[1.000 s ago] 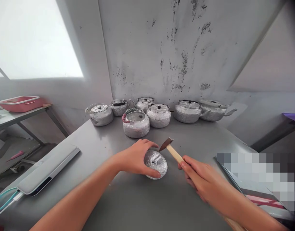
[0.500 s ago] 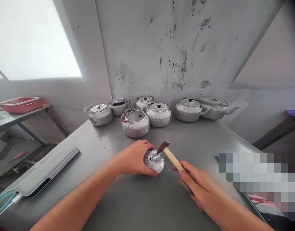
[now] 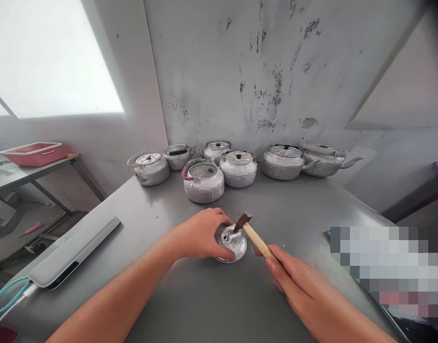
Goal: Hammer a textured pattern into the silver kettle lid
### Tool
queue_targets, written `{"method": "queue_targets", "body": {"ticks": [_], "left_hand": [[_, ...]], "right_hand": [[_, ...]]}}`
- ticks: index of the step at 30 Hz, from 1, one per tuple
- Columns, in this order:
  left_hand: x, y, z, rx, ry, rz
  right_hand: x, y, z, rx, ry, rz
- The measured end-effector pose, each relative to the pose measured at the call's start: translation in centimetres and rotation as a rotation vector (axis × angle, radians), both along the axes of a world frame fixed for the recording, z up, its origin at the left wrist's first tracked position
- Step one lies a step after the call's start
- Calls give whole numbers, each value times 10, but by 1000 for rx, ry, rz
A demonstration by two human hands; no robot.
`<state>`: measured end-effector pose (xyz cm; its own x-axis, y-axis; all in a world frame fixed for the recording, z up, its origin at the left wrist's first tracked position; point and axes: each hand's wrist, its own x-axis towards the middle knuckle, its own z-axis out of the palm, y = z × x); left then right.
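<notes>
Kettles [image 3: 239, 175] line far side of table [image 3: 190, 300], open one [image 3: 203, 190] nearest left hand [image 3: 200, 236] gripping lid [image 3: 238, 245], right hand [image 3: 290, 271] gripping hammer [image 3: 257, 239].

Shifted hammer head [image 3: 243, 221] from the far rim to over the face of round metal piece [image 3: 237, 245]. Drew left hand [image 3: 204, 234] fingertips closer in.
</notes>
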<state>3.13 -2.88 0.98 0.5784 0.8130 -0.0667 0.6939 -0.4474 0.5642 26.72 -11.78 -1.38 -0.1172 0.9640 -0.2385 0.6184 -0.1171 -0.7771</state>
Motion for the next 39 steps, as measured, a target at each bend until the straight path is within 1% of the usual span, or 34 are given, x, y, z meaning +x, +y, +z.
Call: {"method": "queue_targets", "body": {"ticks": [4,7,13,17,21,23,26,29,32,34,36,39], "left_hand": [[0,0,0,-10,-1,18],[1,0,-1,0,7,27],[3,-1,-3,-28,8,86],[4,-2,-3,-60,-3,109],[5,-2,-2,-66,-3,114],[5,-1,-2,-67,1,116],[4,-1,-3,-61,3,112],[4,-1,-3,-52,-1,105],[4,0,-5,-57,-8,108],[3,1,-6,-62,-12,109],[3,1,-6,-61,-19,103],[3,1,-4,-61,-26,94]], "right_hand": [[0,0,4,54,24,-21],[-1,0,5,64,37,-30],[0,1,1,18,129,-88],[0,2,5,-56,118,-34],[-2,4,9,-50,164,-44],[-2,5,8,-71,177,-31],[-1,4,3,-121,220,-55],[1,4,1,-198,228,-25],[5,6,6,-251,272,-31],[8,8,12,-249,366,-64],[8,8,16,-254,442,-66],[4,5,15,-258,401,-31]]}}
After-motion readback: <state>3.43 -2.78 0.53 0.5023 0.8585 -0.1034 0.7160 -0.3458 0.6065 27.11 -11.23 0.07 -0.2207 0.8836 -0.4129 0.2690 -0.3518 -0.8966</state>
